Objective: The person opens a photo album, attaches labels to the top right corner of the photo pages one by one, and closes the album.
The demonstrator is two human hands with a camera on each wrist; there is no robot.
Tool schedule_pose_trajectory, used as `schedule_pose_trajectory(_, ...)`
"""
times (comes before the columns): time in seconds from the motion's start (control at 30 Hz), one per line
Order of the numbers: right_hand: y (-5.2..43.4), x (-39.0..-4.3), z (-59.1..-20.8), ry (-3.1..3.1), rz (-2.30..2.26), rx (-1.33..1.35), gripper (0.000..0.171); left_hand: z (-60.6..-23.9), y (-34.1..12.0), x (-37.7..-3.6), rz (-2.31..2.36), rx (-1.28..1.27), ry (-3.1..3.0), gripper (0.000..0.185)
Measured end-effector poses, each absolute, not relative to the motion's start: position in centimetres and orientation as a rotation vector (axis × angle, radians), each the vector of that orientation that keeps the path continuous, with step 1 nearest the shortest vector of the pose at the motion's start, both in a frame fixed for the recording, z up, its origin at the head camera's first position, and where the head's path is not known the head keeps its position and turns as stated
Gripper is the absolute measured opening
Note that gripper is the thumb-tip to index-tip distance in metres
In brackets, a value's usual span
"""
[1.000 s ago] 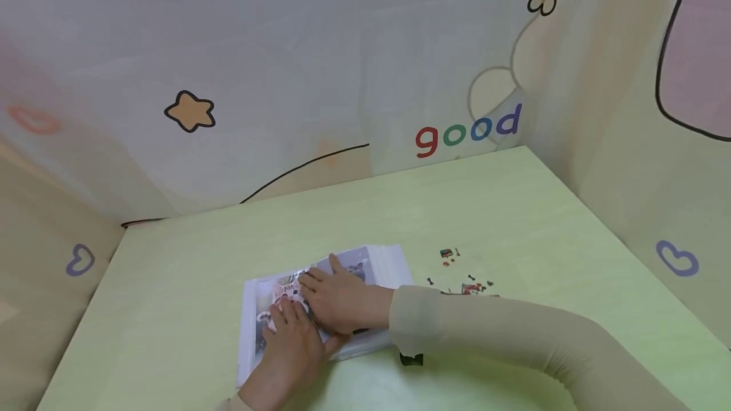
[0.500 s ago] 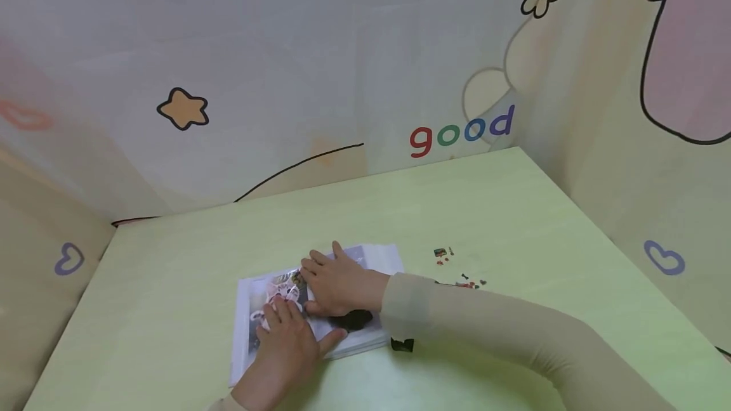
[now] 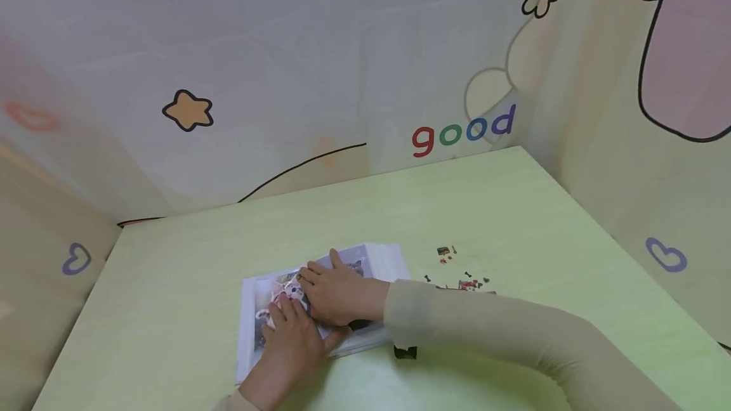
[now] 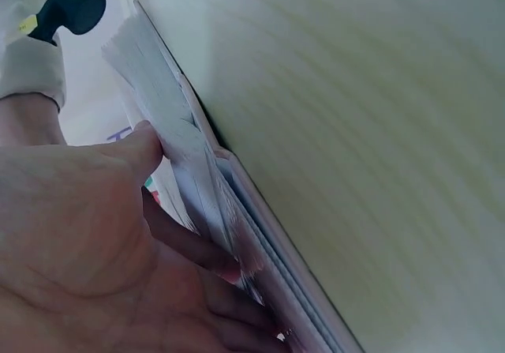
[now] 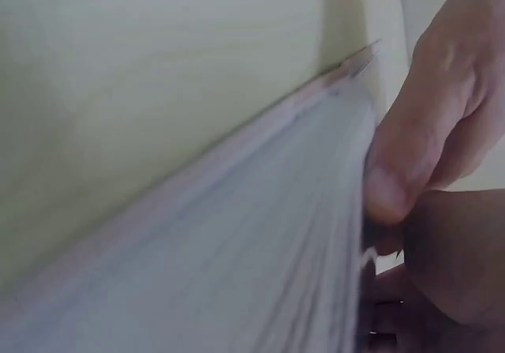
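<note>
Both hands stayed flat on the open album (image 3: 365, 265), which lay left of the scattered stickers (image 3: 459, 271); the right hand (image 3: 337, 297) shifted slightly, left hand (image 3: 294, 347) pressing, smoothing apparently unfinished.

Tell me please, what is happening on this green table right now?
A person is working on an open album of plastic-sleeved pages that lies on the green table. Both hands rest on the open page: the left hand presses near its lower part, and the right hand lies across it with fingertips on a pink picture. Some small stickers lie scattered to the right of the album.
</note>
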State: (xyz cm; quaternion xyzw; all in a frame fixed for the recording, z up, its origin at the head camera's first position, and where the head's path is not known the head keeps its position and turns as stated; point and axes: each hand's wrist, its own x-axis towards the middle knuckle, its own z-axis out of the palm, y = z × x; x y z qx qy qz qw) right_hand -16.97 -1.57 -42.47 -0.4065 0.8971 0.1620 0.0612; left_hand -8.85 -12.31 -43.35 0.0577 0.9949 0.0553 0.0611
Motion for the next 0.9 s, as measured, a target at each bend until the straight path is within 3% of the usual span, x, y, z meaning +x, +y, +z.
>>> schedule_pose_trajectory(0.33, -1.2, -18.5, -42.5, 2.725, 0.452, -1.13, 0.071, -43.6, -12.1, -8.8, 0.175, 0.142, 3.027, 0.118)
schedule_pose_trajectory(0.67, -1.2, -16.4, -42.2, 2.704, 0.454, -1.319, 0.059, -43.8, -12.1, -8.8, 0.172, 0.156, 3.037, 0.116)
schedule_pose_trajectory(0.9, -1.4, -16.1, -42.1, 2.664, 0.469, -1.298, 0.061, -43.9, -12.2, -8.9, 0.16, 0.143, 3.026, 0.118)
